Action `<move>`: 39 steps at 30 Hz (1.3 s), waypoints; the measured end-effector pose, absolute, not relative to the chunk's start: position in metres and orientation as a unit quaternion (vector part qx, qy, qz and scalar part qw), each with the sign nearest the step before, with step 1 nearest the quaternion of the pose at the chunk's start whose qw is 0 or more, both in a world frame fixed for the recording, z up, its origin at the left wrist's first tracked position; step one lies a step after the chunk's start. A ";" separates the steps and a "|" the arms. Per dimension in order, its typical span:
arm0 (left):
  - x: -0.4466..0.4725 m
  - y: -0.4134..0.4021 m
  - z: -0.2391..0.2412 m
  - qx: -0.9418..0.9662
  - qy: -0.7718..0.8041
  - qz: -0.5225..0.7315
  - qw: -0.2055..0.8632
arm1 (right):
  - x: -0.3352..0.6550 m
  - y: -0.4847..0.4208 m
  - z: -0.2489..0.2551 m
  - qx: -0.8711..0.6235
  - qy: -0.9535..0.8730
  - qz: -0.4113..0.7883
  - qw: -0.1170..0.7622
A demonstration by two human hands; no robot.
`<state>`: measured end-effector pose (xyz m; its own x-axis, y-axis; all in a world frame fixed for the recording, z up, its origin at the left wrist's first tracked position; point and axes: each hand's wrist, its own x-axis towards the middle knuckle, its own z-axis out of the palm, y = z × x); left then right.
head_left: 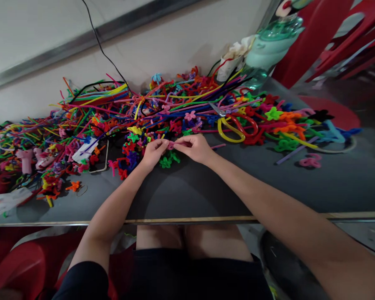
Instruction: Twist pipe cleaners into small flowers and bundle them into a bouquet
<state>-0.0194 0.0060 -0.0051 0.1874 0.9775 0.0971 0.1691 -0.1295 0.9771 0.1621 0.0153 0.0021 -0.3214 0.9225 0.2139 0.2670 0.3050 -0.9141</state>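
Between my two hands is a pink pipe cleaner [171, 145], its middle bent into a small loop. My left hand [154, 153] pinches one side of the loop with thumb and forefinger. From the other side, my right hand [195, 148] grips it, and a straight tail sticks out past that hand. Just below my fingertips lies a green pipe-cleaner flower [169, 161] on the dark table. Scissors [234, 127] with a yellow and a red handle rest beyond my right hand. A finished-looking pink looped shape [311, 161] lies farther right.
A long heap of coloured pipe cleaners [112, 108] runs along the wall. A phone [100, 158] lies partly under it at left. At the back right stand a paper cup [226, 68] and a green water bottle [268, 50]. Red chairs [312, 37] are beyond.
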 end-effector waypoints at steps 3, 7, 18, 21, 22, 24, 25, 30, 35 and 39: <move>-0.022 0.007 -0.004 0.681 0.454 0.445 0.362 | 0.165 0.020 0.002 -0.406 -0.672 0.488 0.381; -0.030 0.006 0.000 0.819 0.401 0.403 0.071 | 0.169 0.024 0.006 -0.376 -0.648 0.570 0.337; -0.038 -0.013 0.025 0.902 0.177 0.286 -0.271 | 0.187 0.028 0.016 -0.293 -0.640 0.689 0.170; -0.037 -0.013 0.025 0.917 0.177 0.268 -0.237 | 0.186 0.028 0.016 -0.301 -0.652 0.676 0.166; -0.037 -0.013 0.025 0.923 0.186 0.256 -0.216 | 0.185 0.029 0.016 -0.310 -0.649 0.673 0.174; -0.037 -0.012 0.024 0.933 0.209 0.236 -0.173 | 0.184 0.029 0.015 -0.330 -0.632 0.675 0.189; -0.037 -0.011 0.024 0.935 0.218 0.231 -0.159 | 0.183 0.029 0.014 -0.336 -0.625 0.678 0.193; -0.039 -0.009 0.020 0.935 0.225 0.247 -0.121 | 0.182 0.030 0.014 -0.324 -0.618 0.693 0.182; -0.042 -0.006 0.018 0.941 0.206 0.259 -0.069 | 0.184 0.030 0.014 -0.314 -0.620 0.698 0.171; -0.043 -0.005 0.018 0.941 0.209 0.229 -0.132 | 0.185 0.030 0.012 -0.313 -0.622 0.698 0.168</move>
<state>-0.0432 -0.0047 0.0180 0.8075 0.3327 0.4870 0.4540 -0.8778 -0.1530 0.1846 0.0303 0.0118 -0.7470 0.6246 -0.2278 0.1548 -0.1698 -0.9733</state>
